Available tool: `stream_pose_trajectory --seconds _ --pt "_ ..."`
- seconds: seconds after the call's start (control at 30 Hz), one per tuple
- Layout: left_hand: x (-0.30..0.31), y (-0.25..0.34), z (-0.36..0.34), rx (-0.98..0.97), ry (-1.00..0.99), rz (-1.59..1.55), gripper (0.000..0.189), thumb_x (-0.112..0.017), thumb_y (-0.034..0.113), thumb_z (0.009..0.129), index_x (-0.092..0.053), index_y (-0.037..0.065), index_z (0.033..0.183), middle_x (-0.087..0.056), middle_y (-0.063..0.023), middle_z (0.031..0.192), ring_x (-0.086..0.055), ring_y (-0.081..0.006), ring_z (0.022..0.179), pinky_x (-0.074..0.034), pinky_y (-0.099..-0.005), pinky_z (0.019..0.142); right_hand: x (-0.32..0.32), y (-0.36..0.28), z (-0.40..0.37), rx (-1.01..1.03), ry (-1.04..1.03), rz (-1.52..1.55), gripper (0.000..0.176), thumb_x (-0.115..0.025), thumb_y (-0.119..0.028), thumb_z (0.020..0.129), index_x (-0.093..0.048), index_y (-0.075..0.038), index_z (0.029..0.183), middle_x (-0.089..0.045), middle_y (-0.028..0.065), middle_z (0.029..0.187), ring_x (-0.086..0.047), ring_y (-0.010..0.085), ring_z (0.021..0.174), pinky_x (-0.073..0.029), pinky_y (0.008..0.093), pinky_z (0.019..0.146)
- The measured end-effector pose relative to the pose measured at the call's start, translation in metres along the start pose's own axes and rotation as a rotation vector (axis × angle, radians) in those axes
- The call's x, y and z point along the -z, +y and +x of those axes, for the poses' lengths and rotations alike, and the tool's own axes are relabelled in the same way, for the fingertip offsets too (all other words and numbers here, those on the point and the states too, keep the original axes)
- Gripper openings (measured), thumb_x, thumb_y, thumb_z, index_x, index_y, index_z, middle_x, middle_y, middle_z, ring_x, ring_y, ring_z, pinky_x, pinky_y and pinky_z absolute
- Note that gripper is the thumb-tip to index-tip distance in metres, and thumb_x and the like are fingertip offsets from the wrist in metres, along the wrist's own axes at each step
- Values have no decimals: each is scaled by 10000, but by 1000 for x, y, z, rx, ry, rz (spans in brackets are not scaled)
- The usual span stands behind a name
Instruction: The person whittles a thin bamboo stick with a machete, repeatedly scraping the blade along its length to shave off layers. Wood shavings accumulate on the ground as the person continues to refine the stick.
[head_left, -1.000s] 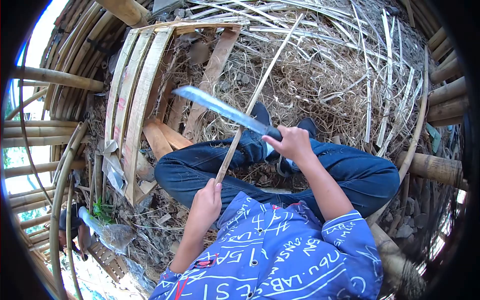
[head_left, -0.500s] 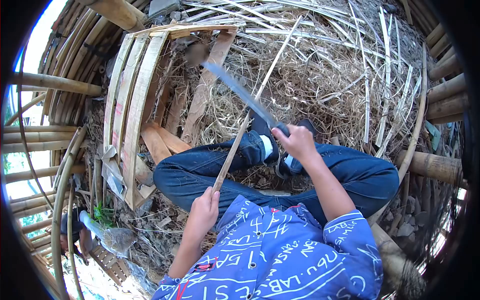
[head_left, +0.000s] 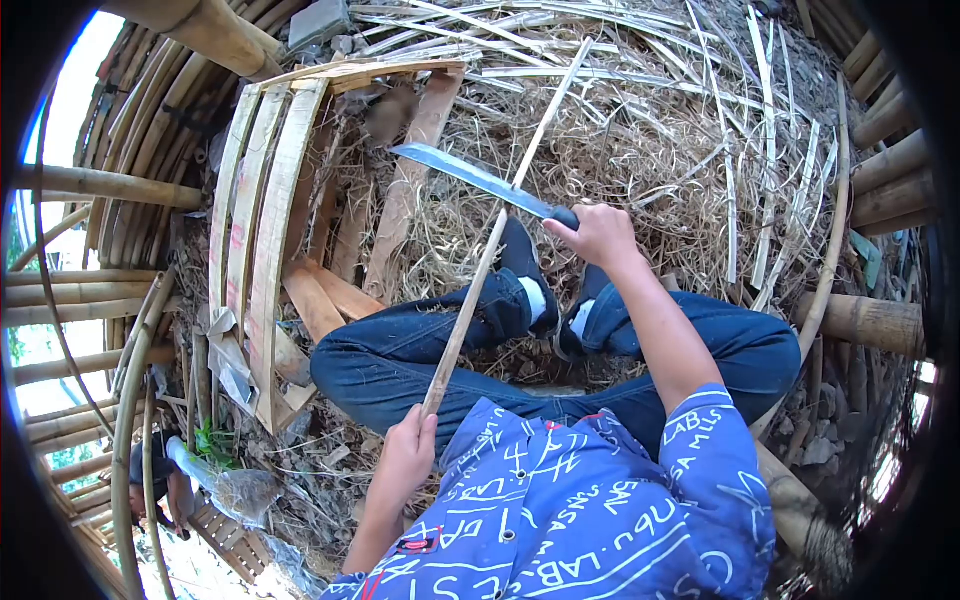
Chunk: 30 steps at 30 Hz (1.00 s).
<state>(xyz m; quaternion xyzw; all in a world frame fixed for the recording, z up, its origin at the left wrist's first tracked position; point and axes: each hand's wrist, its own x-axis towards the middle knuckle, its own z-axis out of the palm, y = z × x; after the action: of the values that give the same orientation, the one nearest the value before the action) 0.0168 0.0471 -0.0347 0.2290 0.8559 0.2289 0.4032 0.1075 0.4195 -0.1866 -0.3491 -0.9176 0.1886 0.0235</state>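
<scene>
My left hand [head_left: 408, 450] is closed round the lower end of a long, thin bamboo strip [head_left: 465, 318], which slants up and to the right across my crossed legs. My right hand [head_left: 598, 236] grips the dark handle of a long knife [head_left: 470, 178]. The blade points up and to the left and lies across the strip's upper part, seeming to touch it. Curly shavings [head_left: 620, 170] cover the ground beyond my feet.
A slatted wooden crate [head_left: 240, 230] lies on the left. Loose pale strips [head_left: 728, 170] lie at the back and right. Bamboo poles [head_left: 865, 325] stand at both sides. Another person [head_left: 150, 490] is at the lower left.
The knife has moved up along the strip, away from my body, and its blade now lies flatter. My right hand has risen with it. My left hand has sunk slightly, still holding the strip.
</scene>
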Motion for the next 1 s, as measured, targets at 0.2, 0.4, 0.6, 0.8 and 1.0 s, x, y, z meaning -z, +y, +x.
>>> stream_pose_trajectory --seconds 0.2,0.4,0.6,0.8,1.0 --pt "-3 -7 1 20 -31 -13 219 -494 180 1011 -516 -21 927 -513 -219 628 -512 -375 536 -412 -415 539 2 -18 -34 74 -41 136 705 -529 -722 843 -672 -41 727 -663 182 655 -684 367 648 -543 477 615" --pt "5 -18 -21 108 -76 -79 218 -490 184 1016 -533 -10 927 -495 -180 598 -520 -279 511 -404 -394 524 7 6 -22 38 -83 -18 712 -505 -753 838 -694 -72 751 -675 162 674 -693 343 661 -544 461 621" --pt "0 -18 -26 59 -76 -44 222 -497 195 1014 -537 -10 938 -496 -176 604 -528 -243 518 -404 -389 525 -3 34 9 -153 15 29 720 -508 -734 849 -711 -46 789 -692 160 727 -701 337 712 -549 456 660" --pt "-3 -20 -13 67 -103 -49 236 -488 200 1017 -528 -12 922 -479 -171 601 -503 -220 519 -401 -385 530 3 -18 -38 91 -166 89 721 -493 -758 842 -718 -76 778 -673 160 667 -699 335 672 -552 444 623" --pt "5 -21 -32 83 -93 -28 242 -487 196 1018 -521 -12 899 -485 -148 595 -463 -204 518 -403 -377 531 -2 4 -15 -40 -151 107 712 -485 -758 844 -736 -92 827 -690 151 710 -703 331 704 -550 462 651"
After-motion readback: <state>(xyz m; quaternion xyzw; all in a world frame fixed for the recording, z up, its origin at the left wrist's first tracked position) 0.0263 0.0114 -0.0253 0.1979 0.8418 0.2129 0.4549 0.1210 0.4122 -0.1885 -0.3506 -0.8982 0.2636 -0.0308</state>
